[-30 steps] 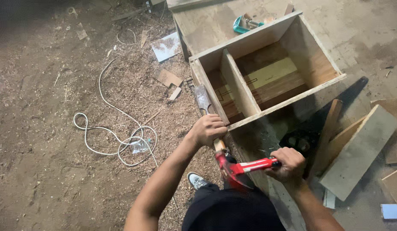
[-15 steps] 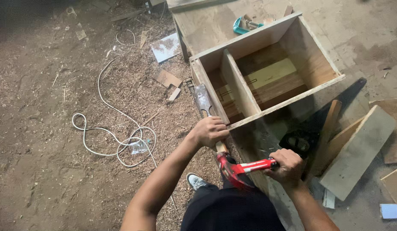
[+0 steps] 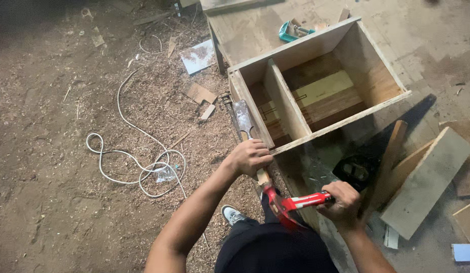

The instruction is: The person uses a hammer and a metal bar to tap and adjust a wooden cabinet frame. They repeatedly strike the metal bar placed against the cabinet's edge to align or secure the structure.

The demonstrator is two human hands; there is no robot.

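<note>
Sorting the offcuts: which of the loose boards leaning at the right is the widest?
The pale flat board farthest right, past the right hand. The two brown strips beside it are far narrower and darker.

- Your left hand (image 3: 251,156) wraps a bare wooden bar (image 3: 263,175), matt and pale.
- Your right hand (image 3: 342,198) closes on the clamp handle (image 3: 302,201), glossy red, looking like painted metal or plastic.
- The box (image 3: 316,50) you work on is raw plywood, unfinished, smooth-faced with rough cut edges.
- The floor (image 3: 53,151) beside you is dull, gritty dirt strewn with sawdust.
- The white cable (image 3: 126,167) looks like smooth plastic sheathing.
- The loose plank (image 3: 427,182) near your right is dry, matt timber.
</note>
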